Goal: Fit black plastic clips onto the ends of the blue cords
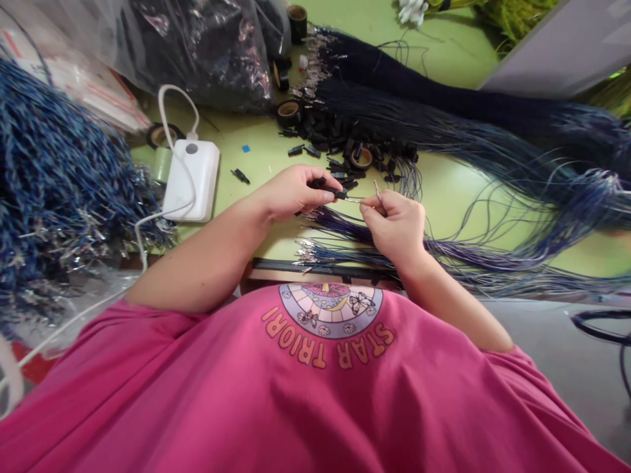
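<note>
My left hand (296,192) is closed on a small black connector housing (339,193), pinched between thumb and fingers; another black piece (318,182) shows within its curled fingers. My right hand (397,220) pinches a thin wire (355,200) with a metal end, which reaches to the right side of the housing. Whether the tip is inside the housing is too small to tell. A second thin end (377,189) sticks up from the right fingers. Just beyond both hands lies a pile of black connector housings (325,135). Below them are bundles of dark wires (345,226) with bare metal terminals (306,251).
A white power bank (191,180) with a white cable lies left of my hands. Twisted blue wires (59,171) heap at far left. Tape rolls (288,113), a plastic bag (197,52) and a long dark wire bundle (424,112) lie on the green table (236,223).
</note>
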A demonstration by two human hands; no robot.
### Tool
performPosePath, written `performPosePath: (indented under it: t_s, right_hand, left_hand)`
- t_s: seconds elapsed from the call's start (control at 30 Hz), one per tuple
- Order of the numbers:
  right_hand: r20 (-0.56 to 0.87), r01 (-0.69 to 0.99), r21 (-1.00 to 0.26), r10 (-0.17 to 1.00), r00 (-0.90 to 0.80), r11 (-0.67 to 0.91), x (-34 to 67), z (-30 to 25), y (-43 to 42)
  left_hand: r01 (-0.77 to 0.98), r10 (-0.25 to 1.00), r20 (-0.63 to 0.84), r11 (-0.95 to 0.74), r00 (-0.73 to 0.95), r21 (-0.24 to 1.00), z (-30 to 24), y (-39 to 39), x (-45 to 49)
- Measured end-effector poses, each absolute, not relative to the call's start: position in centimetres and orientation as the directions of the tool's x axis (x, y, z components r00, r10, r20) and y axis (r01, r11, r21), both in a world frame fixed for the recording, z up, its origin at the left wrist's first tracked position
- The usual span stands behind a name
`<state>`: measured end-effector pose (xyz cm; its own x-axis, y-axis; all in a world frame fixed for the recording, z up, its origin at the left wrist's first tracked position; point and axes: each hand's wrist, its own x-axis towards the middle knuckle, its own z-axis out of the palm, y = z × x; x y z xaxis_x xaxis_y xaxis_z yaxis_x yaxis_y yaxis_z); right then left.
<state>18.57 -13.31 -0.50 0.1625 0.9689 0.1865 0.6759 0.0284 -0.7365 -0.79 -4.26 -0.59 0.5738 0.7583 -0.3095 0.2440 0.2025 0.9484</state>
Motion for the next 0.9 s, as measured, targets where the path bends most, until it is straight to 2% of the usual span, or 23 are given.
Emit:
performPosePath:
  t_s: [0.73,0.9]
  right_hand:
    - [0.180,0.637,-0.770,0.964,0.198,0.013,18.25,-0.14,-13.55]
    - [0.176,0.628,-0.777,0.975,0.139,0.050,18.11,-0.55,-13.47]
  left_hand:
    - [0.309,0.785,-0.301,0.147,0.542,0.940,-0.61,-4.13,-0.88]
    - [0.311,0.772,-0.302,0.142,0.560,0.940,-0.36,-4.51,-0.64]
